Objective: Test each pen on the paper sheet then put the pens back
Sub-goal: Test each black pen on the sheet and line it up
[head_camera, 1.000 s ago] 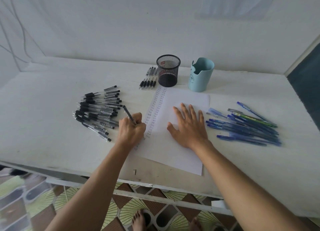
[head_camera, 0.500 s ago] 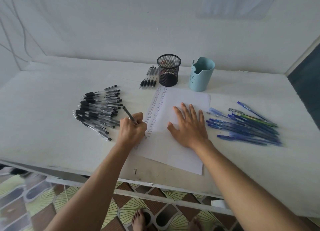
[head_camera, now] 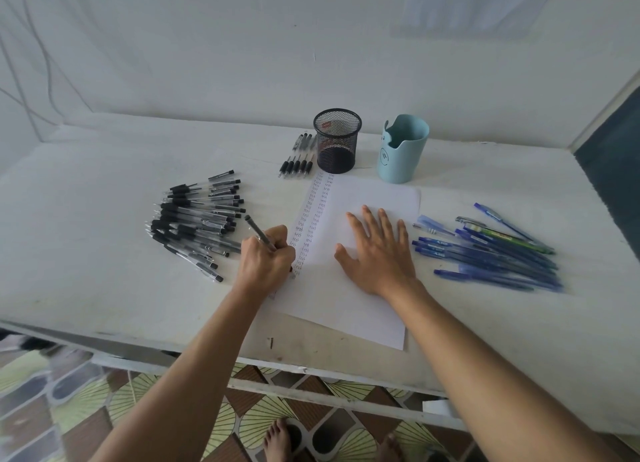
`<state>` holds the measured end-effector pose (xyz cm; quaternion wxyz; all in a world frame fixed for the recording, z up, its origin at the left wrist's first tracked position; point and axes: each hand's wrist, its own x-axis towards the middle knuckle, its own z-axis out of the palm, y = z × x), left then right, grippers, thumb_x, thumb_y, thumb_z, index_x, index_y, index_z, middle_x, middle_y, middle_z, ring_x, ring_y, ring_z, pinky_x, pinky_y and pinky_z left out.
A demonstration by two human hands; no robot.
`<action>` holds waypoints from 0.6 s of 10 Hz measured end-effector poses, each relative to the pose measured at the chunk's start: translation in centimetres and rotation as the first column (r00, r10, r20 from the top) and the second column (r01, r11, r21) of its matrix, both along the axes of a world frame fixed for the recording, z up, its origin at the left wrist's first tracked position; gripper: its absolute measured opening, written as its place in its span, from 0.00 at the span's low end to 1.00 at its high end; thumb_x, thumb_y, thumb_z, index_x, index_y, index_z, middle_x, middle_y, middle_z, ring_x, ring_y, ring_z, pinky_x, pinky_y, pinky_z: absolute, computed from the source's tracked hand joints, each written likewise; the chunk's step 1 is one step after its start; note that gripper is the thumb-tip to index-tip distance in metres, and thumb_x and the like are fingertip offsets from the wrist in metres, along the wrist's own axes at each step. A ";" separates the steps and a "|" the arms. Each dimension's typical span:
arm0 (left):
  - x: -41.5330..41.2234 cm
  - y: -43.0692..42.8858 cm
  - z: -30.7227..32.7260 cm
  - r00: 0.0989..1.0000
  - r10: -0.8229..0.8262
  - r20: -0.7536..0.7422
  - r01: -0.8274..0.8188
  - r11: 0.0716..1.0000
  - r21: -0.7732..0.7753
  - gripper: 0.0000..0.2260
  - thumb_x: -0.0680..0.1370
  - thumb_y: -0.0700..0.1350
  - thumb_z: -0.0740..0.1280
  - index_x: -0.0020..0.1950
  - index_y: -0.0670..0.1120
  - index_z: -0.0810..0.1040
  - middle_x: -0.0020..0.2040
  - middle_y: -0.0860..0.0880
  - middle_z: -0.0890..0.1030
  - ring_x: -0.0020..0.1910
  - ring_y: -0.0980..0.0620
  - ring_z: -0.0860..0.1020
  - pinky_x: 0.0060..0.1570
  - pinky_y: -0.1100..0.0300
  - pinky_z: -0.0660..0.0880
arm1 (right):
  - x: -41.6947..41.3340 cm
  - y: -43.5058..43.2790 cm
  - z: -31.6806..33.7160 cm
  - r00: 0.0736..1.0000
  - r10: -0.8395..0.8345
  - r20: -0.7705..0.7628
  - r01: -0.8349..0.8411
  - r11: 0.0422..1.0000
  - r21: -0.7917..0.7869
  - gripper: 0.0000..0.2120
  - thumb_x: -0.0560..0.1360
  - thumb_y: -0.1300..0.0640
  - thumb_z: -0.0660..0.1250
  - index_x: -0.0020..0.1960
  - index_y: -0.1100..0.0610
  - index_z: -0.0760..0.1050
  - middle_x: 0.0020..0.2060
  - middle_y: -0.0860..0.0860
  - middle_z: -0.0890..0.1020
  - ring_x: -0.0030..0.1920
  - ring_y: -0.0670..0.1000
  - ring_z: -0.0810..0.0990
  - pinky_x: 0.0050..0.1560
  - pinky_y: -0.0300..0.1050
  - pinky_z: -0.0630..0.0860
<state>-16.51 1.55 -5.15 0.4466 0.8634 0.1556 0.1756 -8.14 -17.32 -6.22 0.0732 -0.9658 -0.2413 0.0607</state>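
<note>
A white paper sheet (head_camera: 360, 299) lies in the middle of the table, with two columns of small written words down its left side. My left hand (head_camera: 266, 262) grips a black pen (head_camera: 258, 232), its tip on the paper's left edge and its back end pointing up and left. My right hand (head_camera: 379, 250) lies flat on the sheet with fingers spread, pressing it down. A heap of black pens (head_camera: 195, 224) lies left of the sheet. A spread of blue pens (head_camera: 491, 253) lies to its right.
A black mesh pen cup (head_camera: 336, 141) and a light blue cup (head_camera: 401, 150) stand behind the sheet. A few black pens (head_camera: 298, 160) lie in a row left of the mesh cup. The table's front edge (head_camera: 311, 370) runs below my forearms; my bare feet show on the tiled floor.
My left hand has shifted slightly down the sheet's left edge with the pen. My right hand has stayed flat on the paper.
</note>
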 end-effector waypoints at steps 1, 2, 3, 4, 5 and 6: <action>0.0 -0.1 -0.1 1.000 -0.016 -0.003 0.016 1.000 0.000 0.08 0.61 0.39 0.59 0.31 0.43 0.59 0.27 0.50 0.60 0.28 0.54 0.58 0.26 0.61 0.55 | 0.1 0.0 0.0 1.000 0.001 -0.001 -0.001 1.000 -0.002 0.38 0.75 0.34 0.40 0.82 0.47 0.45 0.82 0.51 0.45 0.80 0.56 0.41 0.77 0.62 0.37; 0.1 0.0 -0.1 1.000 -0.018 -0.020 0.018 1.000 0.011 0.07 0.60 0.39 0.59 0.31 0.44 0.60 0.26 0.53 0.58 0.28 0.54 0.57 0.27 0.60 0.55 | 0.0 -0.1 -0.1 1.000 -0.002 0.006 0.002 1.000 -0.004 0.38 0.75 0.34 0.40 0.82 0.47 0.45 0.82 0.51 0.45 0.81 0.57 0.41 0.77 0.63 0.38; 0.0 -0.1 0.0 1.000 -0.017 -0.015 0.017 1.000 -0.015 0.07 0.61 0.39 0.59 0.32 0.43 0.61 0.26 0.53 0.59 0.29 0.53 0.57 0.27 0.60 0.55 | 0.1 -0.1 -0.2 1.000 -0.002 0.010 0.002 1.000 -0.009 0.38 0.75 0.34 0.40 0.82 0.47 0.45 0.82 0.51 0.45 0.81 0.57 0.41 0.77 0.62 0.38; 0.0 -0.1 0.0 0.999 -0.005 -0.032 0.003 0.999 -0.035 0.07 0.63 0.36 0.61 0.32 0.42 0.62 0.26 0.51 0.61 0.28 0.53 0.60 0.28 0.58 0.58 | 0.1 0.0 -0.2 1.000 -0.003 0.011 0.003 1.000 -0.003 0.38 0.75 0.34 0.40 0.82 0.47 0.45 0.82 0.51 0.45 0.81 0.57 0.41 0.77 0.62 0.38; 0.3 0.4 0.4 0.998 0.001 -0.055 -0.011 0.986 -0.169 0.08 0.63 0.35 0.64 0.31 0.46 0.68 0.25 0.52 0.69 0.28 0.49 0.69 0.29 0.55 0.67 | 0.0 -0.1 -0.1 1.000 -0.005 0.006 0.005 1.000 -0.002 0.38 0.75 0.34 0.40 0.82 0.47 0.45 0.82 0.51 0.45 0.81 0.56 0.41 0.77 0.62 0.38; 0.4 1.0 0.8 0.999 -0.037 -0.012 0.029 0.912 -0.409 0.09 0.68 0.36 0.64 0.42 0.49 0.70 0.24 0.53 0.68 0.25 0.49 0.67 0.26 0.56 0.63 | 0.0 -0.1 0.0 1.000 -0.004 0.006 0.004 1.000 -0.008 0.36 0.77 0.34 0.42 0.82 0.47 0.45 0.82 0.51 0.45 0.80 0.56 0.41 0.77 0.63 0.38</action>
